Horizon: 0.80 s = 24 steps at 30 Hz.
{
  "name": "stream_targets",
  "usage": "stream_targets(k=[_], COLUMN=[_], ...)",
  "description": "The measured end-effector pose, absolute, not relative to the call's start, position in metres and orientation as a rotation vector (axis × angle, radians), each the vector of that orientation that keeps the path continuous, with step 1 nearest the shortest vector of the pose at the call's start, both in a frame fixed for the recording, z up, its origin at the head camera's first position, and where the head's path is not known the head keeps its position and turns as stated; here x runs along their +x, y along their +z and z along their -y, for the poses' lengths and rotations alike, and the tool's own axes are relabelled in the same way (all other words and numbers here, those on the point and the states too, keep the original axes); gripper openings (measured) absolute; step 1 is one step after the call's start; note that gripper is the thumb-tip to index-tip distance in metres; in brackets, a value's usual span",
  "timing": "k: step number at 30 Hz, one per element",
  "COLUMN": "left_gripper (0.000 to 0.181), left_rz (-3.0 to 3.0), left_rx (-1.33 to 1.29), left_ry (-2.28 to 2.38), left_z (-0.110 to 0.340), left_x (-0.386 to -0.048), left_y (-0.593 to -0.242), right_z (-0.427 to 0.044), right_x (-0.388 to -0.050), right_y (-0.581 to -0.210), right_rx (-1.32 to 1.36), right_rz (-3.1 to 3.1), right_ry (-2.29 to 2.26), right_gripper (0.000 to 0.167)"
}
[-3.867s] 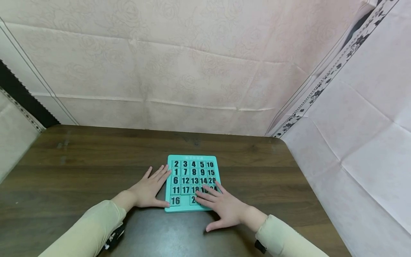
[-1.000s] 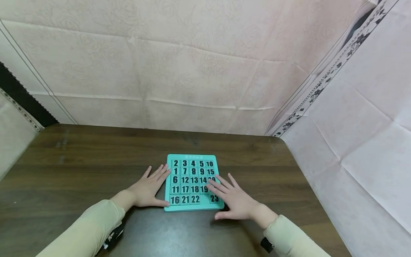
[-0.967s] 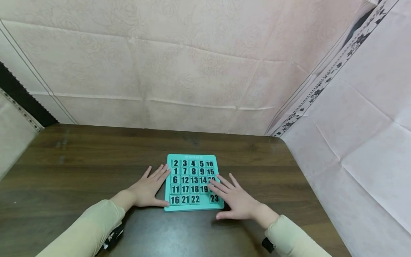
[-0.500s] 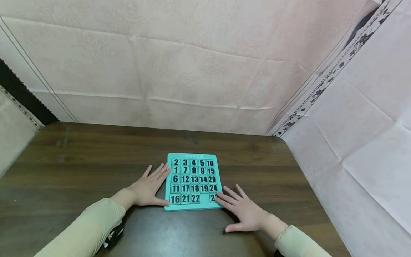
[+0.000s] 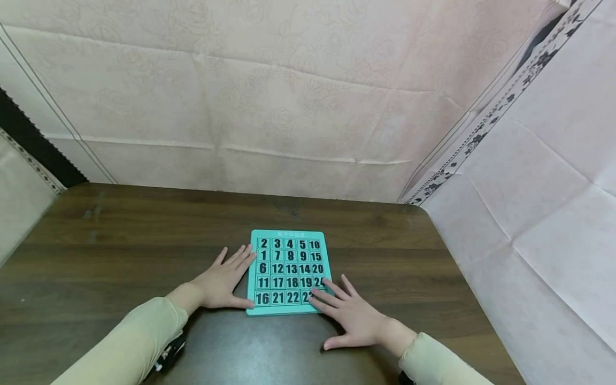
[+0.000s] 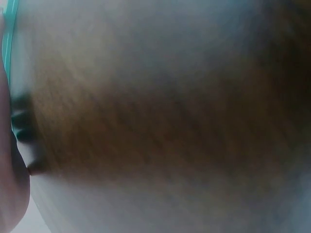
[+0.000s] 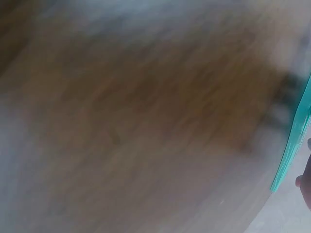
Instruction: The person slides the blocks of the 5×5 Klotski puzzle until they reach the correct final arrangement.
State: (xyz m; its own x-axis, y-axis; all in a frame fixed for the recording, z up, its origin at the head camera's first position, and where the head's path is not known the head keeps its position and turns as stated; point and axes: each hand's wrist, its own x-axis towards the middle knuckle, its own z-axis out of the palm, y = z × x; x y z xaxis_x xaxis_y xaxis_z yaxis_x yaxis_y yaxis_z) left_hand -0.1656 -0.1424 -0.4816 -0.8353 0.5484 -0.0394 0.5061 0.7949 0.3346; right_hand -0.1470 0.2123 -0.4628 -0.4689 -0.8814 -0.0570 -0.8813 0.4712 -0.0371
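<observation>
A turquoise number slide puzzle (image 5: pixel 289 309) lies flat on the wooden table in the head view, its tiles printed with black numbers. My left hand (image 5: pixel 218 282) rests at the puzzle's left edge, fingers spread and straight, fingertips and thumb touching the frame. Over the lower right corner is my right hand (image 5: pixel 358 320), with its fingers extended. A fingertip of it touches the 23 tile (image 5: pixel 306 297), which sits beside the 22 tile and is partly covered. The bottom right corner is hidden under the fingers. Both wrist views show only the puzzle's edge (image 7: pixel 294 138) and a bit of each hand.
The brown wooden table (image 5: pixel 144 230) extends around the puzzle. Behind it hangs a pale patterned cloth (image 5: pixel 289 107), and another white cloth (image 5: pixel 544 214) hangs at the right. A black strip (image 5: pixel 38 141) shows at the left.
The 21 and 22 tiles now stand together left of the 23 tile, which has slid left from the corner in the last half second. The right hand moved left with it; the left stayed.
</observation>
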Motion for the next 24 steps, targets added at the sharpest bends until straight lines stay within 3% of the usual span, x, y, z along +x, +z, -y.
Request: stream_targets(k=[24], left_gripper=[0.111], left_rz=[-2.844], left_rx=[0.830], left_ry=[0.470], left_z=[0.143], left_x=[-0.166], left_y=[-0.485], right_z=[-0.218], right_x=[-0.166], right_y=[-0.456], right_rx=[-1.343], right_rz=[-2.664], right_ry=[-0.043], right_gripper=[0.084])
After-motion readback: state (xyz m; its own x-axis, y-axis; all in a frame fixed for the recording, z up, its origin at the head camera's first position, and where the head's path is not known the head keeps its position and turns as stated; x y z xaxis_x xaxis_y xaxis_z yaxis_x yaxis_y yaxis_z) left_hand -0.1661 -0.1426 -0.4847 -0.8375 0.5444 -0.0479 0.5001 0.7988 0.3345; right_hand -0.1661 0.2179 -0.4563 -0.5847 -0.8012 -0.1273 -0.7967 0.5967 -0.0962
